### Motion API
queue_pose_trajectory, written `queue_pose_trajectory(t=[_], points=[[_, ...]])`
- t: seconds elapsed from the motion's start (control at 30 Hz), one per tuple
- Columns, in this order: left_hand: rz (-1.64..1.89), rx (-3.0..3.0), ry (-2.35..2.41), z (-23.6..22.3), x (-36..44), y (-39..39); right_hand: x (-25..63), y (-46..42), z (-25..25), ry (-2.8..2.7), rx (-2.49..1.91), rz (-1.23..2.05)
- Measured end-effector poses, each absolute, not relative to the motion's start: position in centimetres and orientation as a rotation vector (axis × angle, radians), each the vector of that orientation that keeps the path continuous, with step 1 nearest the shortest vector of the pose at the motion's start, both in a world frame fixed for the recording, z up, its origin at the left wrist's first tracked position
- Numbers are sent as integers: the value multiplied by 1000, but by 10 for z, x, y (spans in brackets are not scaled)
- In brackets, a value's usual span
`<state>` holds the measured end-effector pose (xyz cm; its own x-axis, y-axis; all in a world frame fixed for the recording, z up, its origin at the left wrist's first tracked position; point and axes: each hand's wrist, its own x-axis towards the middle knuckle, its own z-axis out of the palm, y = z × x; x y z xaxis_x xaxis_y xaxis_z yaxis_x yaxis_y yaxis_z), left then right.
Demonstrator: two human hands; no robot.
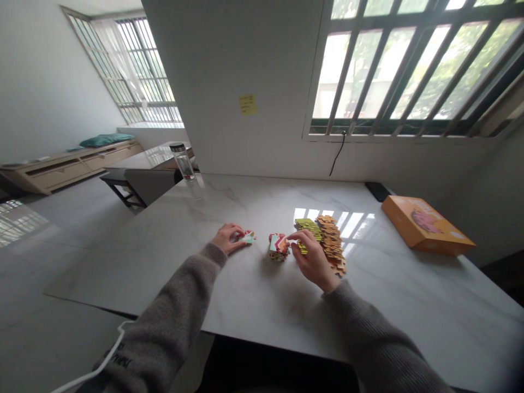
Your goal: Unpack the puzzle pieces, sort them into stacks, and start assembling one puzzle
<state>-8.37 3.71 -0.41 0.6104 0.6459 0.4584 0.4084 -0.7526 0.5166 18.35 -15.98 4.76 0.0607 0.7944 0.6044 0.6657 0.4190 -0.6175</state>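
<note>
A card jigsaw piece [247, 237] was held by the left hand [229, 238], fingers together, on the marble worktop [164, 267]. Right hand [314, 257] fingers reached a small stack of pieces [279, 246]; clamping untold. Pieces judged light, stiff; edge pinch suited.

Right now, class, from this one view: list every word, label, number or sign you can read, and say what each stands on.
No text here can be quoted.
Yellow sticky note: handwritten lines, too small to read.
Orange box: any lettering beside its picture is too blurred to read.
Left sleeve: dark printed letters, too blurred to read.
</note>
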Motion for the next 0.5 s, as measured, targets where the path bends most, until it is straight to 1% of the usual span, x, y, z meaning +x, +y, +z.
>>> queue_pose_trajectory(t=[0.33,0.4,0.5], points=[[859,2555,838,-12,-84,41,191,-150,34,-1843,-1324,214],[911,2543,840,-8,-83,39,191,-149,35,-1821,-1333,229],[1110,2491,797,6,-75,22,190,-150,40,-1780,-1329,240]])
